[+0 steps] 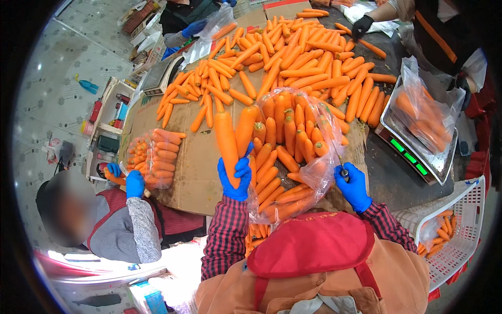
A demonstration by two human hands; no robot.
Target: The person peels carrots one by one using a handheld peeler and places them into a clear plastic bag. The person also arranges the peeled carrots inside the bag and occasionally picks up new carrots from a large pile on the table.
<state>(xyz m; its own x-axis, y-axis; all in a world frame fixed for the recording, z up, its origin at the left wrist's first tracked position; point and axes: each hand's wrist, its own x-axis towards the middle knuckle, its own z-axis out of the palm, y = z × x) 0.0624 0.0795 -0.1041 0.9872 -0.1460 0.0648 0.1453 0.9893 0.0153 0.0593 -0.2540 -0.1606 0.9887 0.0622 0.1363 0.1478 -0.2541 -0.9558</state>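
Blue gloves cover both hands. My left hand (236,176) grips two large carrots (225,141) that point up and away from me. My right hand (353,186) is closed around the dark handle of a thin-bladed tool, probably a knife (344,171), at the right edge of an open clear plastic bag (319,172). Many carrots (290,129) stand and lie in rows inside the bag, between my hands. A large heap of loose carrots (310,62) spreads on the cardboard-covered table (196,168) beyond it.
A scale (415,157) at the right bears a bag of carrots (423,117). A white plastic crate (466,219) with carrots stands at lower right. At left, a co-worker in blue gloves (135,183) is beside a filled bag (157,157). Other people's gloved hands (361,27) are across the table.
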